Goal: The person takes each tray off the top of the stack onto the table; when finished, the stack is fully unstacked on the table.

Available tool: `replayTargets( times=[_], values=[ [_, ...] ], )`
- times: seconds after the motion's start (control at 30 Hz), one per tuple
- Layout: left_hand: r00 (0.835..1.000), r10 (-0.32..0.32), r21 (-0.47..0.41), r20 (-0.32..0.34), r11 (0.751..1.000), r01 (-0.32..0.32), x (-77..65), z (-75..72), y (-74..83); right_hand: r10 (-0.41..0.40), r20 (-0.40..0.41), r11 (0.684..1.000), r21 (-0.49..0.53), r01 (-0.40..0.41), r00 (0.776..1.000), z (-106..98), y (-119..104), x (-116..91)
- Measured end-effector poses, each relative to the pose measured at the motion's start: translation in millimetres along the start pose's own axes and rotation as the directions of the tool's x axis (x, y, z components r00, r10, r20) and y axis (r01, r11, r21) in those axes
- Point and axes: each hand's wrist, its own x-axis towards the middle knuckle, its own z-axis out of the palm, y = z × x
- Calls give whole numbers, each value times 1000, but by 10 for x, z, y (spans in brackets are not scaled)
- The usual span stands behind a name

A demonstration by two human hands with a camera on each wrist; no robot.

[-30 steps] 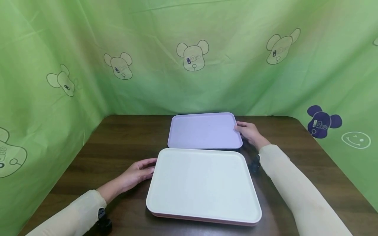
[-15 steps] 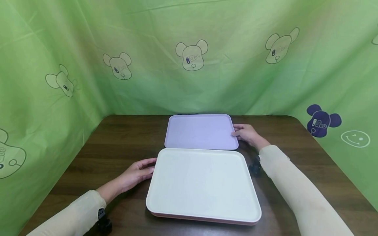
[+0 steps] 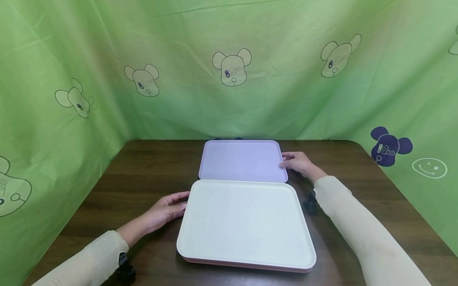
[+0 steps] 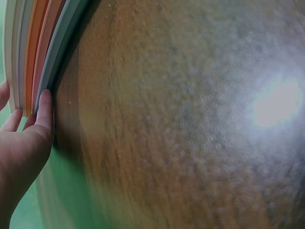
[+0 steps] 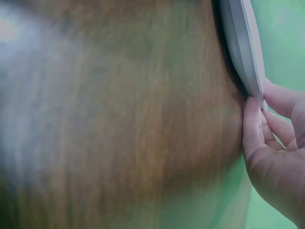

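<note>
A lavender tray (image 3: 243,159) lies at the far side of the table. My right hand (image 3: 297,163) pinches its right edge, thumb on the rim; in the right wrist view, the fingers (image 5: 254,121) reach under the tray's edge (image 5: 240,43). Closer to me is a stack of trays, with a white tray (image 3: 247,224) on top. My left hand (image 3: 165,212) rests its fingertips against the stack's left side. In the left wrist view, orange (image 4: 37,57), pink and grey tray edges show below the white one, and the fingers reach along these edges.
The trays lie on a dark brown wooden table (image 3: 143,171). Behind it and on both sides hangs a green curtain (image 3: 179,107) with bear-head prints. The white stack's far edge meets the lavender tray's near edge in the head view.
My right hand has brought the lavender tray slightly left and down, so it now lies straighter behind the stack. The left hand and the white stack stay where they were.
</note>
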Motion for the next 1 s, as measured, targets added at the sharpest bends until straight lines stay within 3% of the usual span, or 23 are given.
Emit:
replayTargets(
  times=[0.17, 0.37, 1.0],
  values=[
    [1000, 2, -6, -3, 1000, -2, -2, 4, -7, -25, -7, 999, -37, 25, 1000, 7, -3, -15],
    [1000, 0, -8, -11, 1000, -1, -4, 8, -2, -48, -7, 999, -10, 47, 999, 17, -16, -33],
    [1000, 2, -2, -14, 1000, -3, -13, 21, 27, -33, 41, 999, 15, 32, 999, 0, -14, -75]
  ],
)
